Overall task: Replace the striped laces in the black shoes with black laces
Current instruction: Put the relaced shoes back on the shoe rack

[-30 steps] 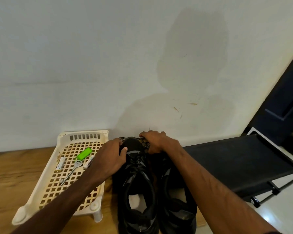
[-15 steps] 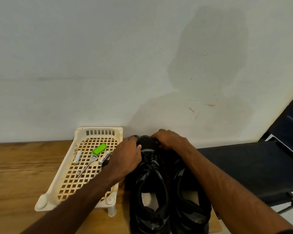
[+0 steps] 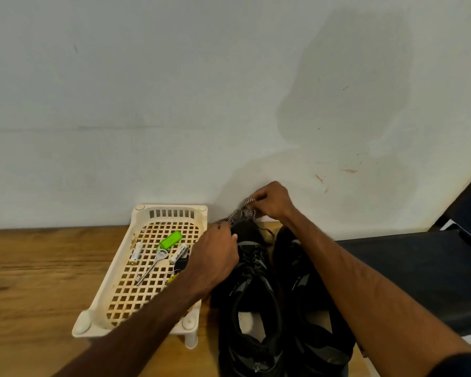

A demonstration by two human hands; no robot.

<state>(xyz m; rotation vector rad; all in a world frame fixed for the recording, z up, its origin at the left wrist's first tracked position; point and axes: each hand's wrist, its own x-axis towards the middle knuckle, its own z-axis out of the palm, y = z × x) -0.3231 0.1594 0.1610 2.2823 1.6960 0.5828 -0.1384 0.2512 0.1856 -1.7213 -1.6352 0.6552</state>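
left grip (image 3: 218, 254) — fingers curled, pinching | right grip (image 3: 273, 202) — pinching, farther forward | both forearms extended

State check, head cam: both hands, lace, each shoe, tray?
left hand, pinching one end of the striped lace
right hand, pinching the other end, raised
striped lace, stretched between hands over a toe; threading unclear
shoe by the tray, upright, toe to wall
other shoe, upright alongside
tray, standing on its legs

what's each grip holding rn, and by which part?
Both hold the striped lace at the black shoe's toe. Left grip pinches its left strand; right grip pinches the other strand near its raised end.
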